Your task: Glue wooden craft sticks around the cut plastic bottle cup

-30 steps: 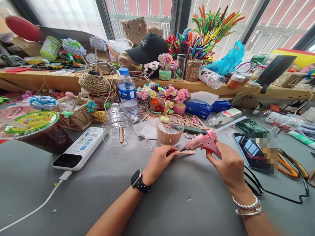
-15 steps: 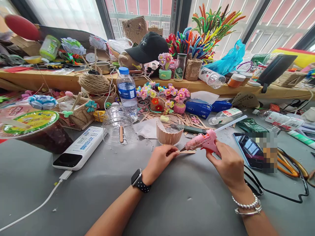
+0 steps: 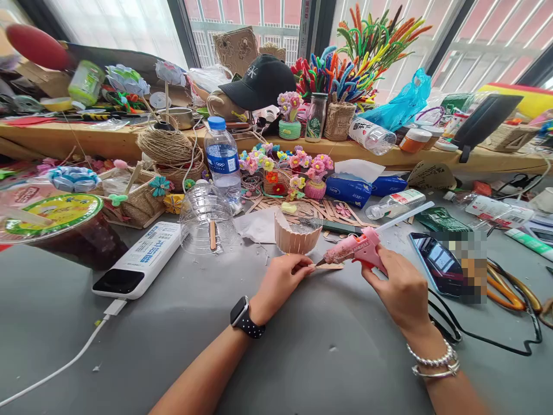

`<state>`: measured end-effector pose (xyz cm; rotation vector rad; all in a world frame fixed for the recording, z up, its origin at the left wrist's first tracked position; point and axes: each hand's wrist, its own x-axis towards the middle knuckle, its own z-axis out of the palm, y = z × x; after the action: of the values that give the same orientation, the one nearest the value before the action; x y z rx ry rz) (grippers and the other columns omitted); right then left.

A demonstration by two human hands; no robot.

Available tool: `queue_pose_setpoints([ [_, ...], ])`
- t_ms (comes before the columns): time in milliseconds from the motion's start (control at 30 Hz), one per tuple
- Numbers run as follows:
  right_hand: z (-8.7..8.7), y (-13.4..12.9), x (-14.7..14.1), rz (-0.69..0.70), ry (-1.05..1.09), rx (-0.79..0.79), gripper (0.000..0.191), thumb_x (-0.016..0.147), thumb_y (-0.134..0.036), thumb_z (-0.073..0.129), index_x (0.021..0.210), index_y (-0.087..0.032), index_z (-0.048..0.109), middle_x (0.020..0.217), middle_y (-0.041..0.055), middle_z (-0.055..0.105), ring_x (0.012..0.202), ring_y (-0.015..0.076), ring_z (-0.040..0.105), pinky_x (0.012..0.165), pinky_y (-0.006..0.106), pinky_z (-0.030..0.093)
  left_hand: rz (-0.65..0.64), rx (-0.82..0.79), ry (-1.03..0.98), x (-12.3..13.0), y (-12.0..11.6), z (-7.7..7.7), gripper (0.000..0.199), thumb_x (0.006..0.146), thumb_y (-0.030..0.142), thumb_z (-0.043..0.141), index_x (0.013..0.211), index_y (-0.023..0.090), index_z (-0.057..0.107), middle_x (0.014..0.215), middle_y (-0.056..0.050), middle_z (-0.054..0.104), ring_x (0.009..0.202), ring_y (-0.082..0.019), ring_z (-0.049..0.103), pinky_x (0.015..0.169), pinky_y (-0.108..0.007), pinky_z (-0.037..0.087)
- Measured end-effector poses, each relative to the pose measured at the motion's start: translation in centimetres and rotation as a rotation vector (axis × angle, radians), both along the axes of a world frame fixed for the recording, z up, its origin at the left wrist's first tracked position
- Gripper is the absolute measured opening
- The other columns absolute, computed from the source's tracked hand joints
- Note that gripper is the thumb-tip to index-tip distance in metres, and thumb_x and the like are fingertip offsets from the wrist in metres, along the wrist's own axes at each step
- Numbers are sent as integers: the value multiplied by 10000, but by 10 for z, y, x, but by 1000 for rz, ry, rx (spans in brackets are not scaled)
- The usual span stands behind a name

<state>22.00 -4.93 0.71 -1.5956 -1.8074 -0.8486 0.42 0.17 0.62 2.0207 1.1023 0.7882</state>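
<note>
Between the thumb and fingers of my left hand (image 3: 285,279) is the left end of a wooden craft stick (image 3: 332,267), held just above the grey table. My right hand (image 3: 400,285) is wrapped around a pink hot glue gun (image 3: 354,251) with a clear glue stick (image 3: 406,217) poking out of its back. The gun's nozzle meets the craft stick close to my left fingertips. Just behind them stands a clear plastic cup (image 3: 298,236), its side ringed with upright wooden pieces. Glue on the stick is too small to make out.
A cut clear bottle (image 3: 194,222) with one stick on it lies left of the cup. Loose craft sticks (image 3: 276,203) are strewn behind. A power bank (image 3: 140,259) and lidded drink cup (image 3: 64,230) sit left; a phone (image 3: 432,262) and black cord (image 3: 492,340) lie right.
</note>
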Motion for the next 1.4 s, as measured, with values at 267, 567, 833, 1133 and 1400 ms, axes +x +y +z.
queue_pose_setpoints([
  [267,0,0,1,-1,-28,31,251,736,-209,519,965,-115,563,746,64,640,650,164,574,611,259,437,0,-10,1,0,0,0,164,785,283,516,827,180,637,795,-20,683,719,-138,621,673,-224,470],
  [567,0,-2,1,-9,-54,36,278,737,-199,515,997,-117,568,773,71,647,682,176,584,639,282,453,4,1,0,0,0,-1,176,780,303,522,820,181,642,786,-22,685,700,-138,617,660,-225,468],
  [833,3,-2,0,-14,-82,55,263,731,-191,524,975,-105,572,728,62,639,649,165,576,613,266,443,0,-4,7,0,0,2,170,788,296,516,821,180,635,772,-15,683,693,-131,613,653,-217,455],
  [1133,4,-3,0,-15,-98,72,302,737,-187,508,1027,-122,558,731,58,638,651,169,583,630,274,444,-8,-14,4,-1,0,2,174,792,301,507,819,182,632,732,-7,678,658,-124,604,642,-216,446],
  [1400,7,-4,0,-12,-150,99,272,736,-196,533,998,-128,554,701,37,620,634,150,559,619,257,425,-2,-11,14,0,-1,2,170,791,295,514,818,174,630,736,-6,677,660,-121,603,637,-206,437],
])
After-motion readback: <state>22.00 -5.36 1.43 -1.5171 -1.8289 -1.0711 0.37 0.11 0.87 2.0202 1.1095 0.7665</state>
